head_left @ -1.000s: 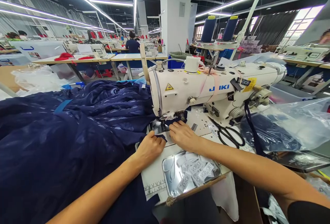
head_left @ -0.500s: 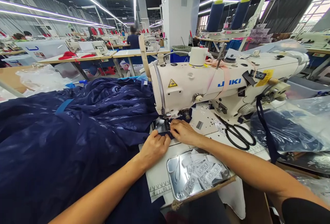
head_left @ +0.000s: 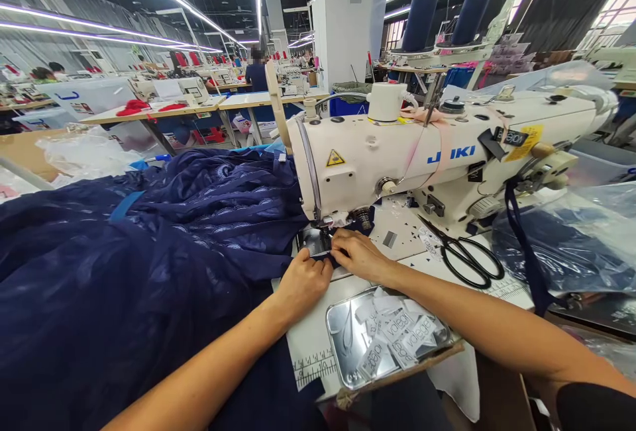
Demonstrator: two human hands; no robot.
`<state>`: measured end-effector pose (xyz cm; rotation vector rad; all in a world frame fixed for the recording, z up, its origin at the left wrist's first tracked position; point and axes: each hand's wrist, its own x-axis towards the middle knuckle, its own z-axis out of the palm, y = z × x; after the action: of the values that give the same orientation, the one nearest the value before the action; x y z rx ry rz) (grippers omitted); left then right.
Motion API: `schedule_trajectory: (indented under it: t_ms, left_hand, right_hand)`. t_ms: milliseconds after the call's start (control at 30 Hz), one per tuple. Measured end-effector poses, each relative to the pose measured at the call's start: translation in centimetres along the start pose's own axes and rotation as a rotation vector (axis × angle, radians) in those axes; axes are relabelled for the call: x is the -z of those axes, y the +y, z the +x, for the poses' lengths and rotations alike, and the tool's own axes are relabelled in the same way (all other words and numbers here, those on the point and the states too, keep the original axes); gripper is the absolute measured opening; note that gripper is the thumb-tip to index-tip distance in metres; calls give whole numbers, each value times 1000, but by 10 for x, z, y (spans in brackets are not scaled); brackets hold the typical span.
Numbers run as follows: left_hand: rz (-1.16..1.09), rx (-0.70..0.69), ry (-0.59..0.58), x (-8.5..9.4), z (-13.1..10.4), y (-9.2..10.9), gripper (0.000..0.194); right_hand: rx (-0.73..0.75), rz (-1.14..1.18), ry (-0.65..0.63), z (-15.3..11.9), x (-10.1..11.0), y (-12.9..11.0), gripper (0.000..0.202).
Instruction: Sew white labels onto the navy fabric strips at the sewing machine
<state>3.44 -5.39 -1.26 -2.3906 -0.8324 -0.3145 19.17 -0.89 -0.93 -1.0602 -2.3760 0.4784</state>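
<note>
Under the needle area of a white sewing machine (head_left: 348, 166), both hands grip the edge of navy fabric (head_left: 213, 219). My left hand (head_left: 304, 282) has its fingers curled on the fabric just in front of the presser foot. Close beside it, my right hand (head_left: 358, 253) pinches the fabric at the right of the foot. The two hands nearly touch. The bulk of the fabric lies heaped to the left. Fingertips partly hide the edge being held.
A metal tray (head_left: 334, 335) of printed labels (head_left: 397, 325) sits at the table's front edge. Black scissors (head_left: 464, 255) lie right of the hands. Beyond them is a clear plastic bag (head_left: 586, 232). Navy thread cones (head_left: 420, 20) stand behind. A person (head_left: 256, 73) is in the background.
The view has shifted slightly, so the machine, tray and scissors appear a little farther right. Both hands keep their hold on the fabric by the presser foot.
</note>
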Motion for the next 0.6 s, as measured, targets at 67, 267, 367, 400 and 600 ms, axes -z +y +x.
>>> schedule_trajectory:
  t_ms: [67,267,367,400,600]
  left_hand:
    - [7,0,0,0,1,0,29]
    - [11,-2,-2,-2,1,-1,27]
    - [-2,2,-18,-4,1,0,27]
    - [-6,2,-20,-5,1,0,27]
    - [-131,35,-97,19,-5,-14,15]
  right_hand:
    - [22,92,-3,-2,1,4,16]
    - [88,73,-88,-15,7,3,16]
    - [136,-106,-107,-22,6,-6,18]
    - [146,-187,-107,-24,4,-10,19]
    - [260,-558,-159,-27,3,-21,23]
